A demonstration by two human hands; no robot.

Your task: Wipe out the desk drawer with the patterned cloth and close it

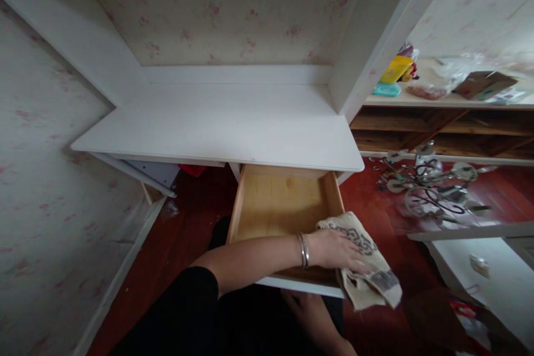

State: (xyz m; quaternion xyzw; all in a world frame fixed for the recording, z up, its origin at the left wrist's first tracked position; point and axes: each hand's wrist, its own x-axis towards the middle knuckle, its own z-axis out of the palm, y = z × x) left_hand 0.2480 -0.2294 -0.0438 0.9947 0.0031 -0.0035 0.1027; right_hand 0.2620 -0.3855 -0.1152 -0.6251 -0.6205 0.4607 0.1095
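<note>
My left hand (336,250), with silver bangles on the wrist, reaches across the pulled-out drawer (271,200). It presses a folded beige cloth (371,283) with a dark pattern against the drawer's right side near the front corner. The fingers curve over the cloth, and part of it hangs outside the drawer. The drawer has a pale wooden inside and a white front. Low in the view, my right hand (311,311) is just below the drawer front, in shadow. Its fingers are partly hidden, so whether it grips the drawer cannot be told.
The white desk top (225,122) extends above the drawer, with a hutch behind it. A chandelier (434,183) lies on the red floor at right, near a low shelf (417,103) bearing bags and a box. A white furniture piece (479,267) stands at lower right. Papered wall flanks the left.
</note>
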